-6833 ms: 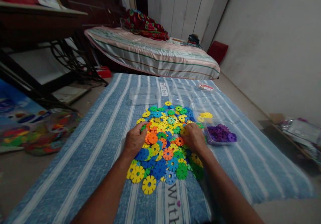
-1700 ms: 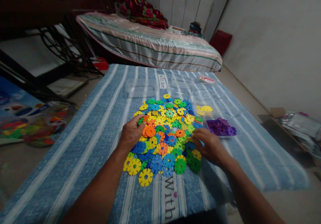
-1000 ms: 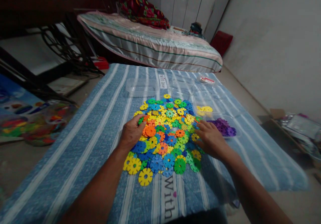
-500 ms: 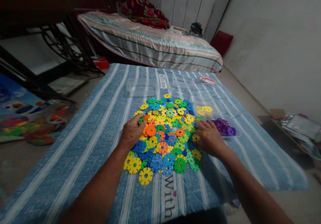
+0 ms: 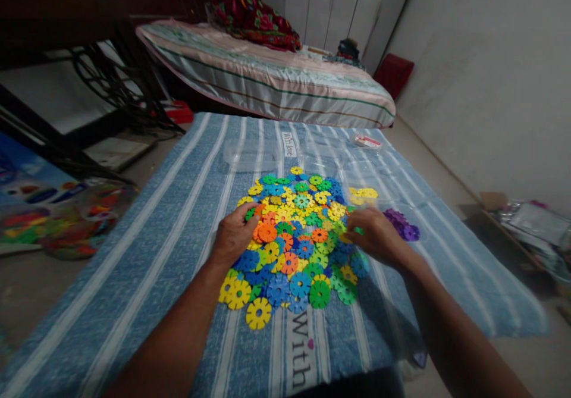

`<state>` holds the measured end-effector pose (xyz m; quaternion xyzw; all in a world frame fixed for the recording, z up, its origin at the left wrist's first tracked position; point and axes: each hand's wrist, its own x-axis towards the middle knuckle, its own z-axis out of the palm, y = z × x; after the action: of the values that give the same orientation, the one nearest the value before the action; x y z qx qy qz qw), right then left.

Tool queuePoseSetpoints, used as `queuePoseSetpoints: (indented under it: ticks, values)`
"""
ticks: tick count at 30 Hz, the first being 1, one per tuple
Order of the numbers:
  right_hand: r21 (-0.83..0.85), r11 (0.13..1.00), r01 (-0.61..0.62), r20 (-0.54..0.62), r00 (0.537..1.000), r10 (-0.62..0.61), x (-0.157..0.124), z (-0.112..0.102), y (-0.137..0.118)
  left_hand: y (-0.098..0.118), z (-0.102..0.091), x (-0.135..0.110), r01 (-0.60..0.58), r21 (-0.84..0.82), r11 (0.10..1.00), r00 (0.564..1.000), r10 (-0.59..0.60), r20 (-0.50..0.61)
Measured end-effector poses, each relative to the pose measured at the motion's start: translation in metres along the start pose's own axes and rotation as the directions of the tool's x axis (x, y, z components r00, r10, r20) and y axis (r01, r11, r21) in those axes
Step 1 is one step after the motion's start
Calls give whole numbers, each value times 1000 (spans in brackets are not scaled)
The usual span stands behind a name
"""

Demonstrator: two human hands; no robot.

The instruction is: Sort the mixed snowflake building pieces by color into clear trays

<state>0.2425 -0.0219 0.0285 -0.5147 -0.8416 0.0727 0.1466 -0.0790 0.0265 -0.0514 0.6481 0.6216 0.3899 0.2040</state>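
Note:
A wide pile of notched plastic snowflake discs (image 5: 306, 247), in yellow, orange, green and blue, lies on the striped cloth. At the pile's left edge my left hand (image 5: 232, 231) rests with thumb and index finger apart, and a green disc (image 5: 250, 214) shows between them beside orange discs (image 5: 266, 232). My right hand (image 5: 375, 231) is over the right edge of the pile, its fingers pinched together. A small green disc (image 5: 358, 230) shows at these fingers and looks gripped by them. Purple discs (image 5: 404, 225) sit in a clear tray just right of this hand.
Yellow discs (image 5: 363, 194) lie in another clear tray behind my right hand. More clear trays (image 5: 252, 159) and a small red-and-white pack (image 5: 367, 141) are farther back on the cloth (image 5: 178, 207). Bags of colourful pieces (image 5: 84, 225) are on the floor at left; a bed (image 5: 267, 82) stands beyond.
My right hand has lifted slightly and its fingers have drawn together, with a green disc now showing at them. Blue discs beneath it are uncovered. My left hand has stayed in place.

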Motion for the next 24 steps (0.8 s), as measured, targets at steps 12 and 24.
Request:
queuePoseSetpoints:
  ticks: [12,24]
  values:
    - [20,981,-191,-440,880,180,2,-15,11,3,-1,0,9,11,1000,1000,-9,1]
    - [50,995,-89,262,962,72,-38,15,-36,4,-2,-1,2,28,1000,1000,-2,-2]
